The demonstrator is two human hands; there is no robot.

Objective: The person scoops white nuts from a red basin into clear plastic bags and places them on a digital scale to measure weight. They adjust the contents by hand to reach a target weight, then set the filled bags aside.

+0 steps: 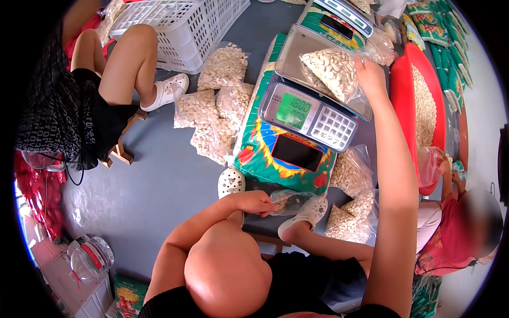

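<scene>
My right hand (370, 77) grips the top of a clear plastic bag of pale flat seeds (332, 71), which lies tilted on the metal pan of a digital scale (308, 115). The scale rests on a green printed sack (254, 155), its green display lit. Near my knee, my left hand (256, 202) holds a mostly empty clear plastic bag (296, 202) with a few seeds in it. A dark-screened phone (297, 153) lies on the sack just below the scale.
Filled seed bags lie left of the sack (222, 67) and right of it (352, 214). A red tub of seeds (425, 107) stands at the right, with a person in red beside it. At the upper left are a white plastic crate (191, 39) and another seated person.
</scene>
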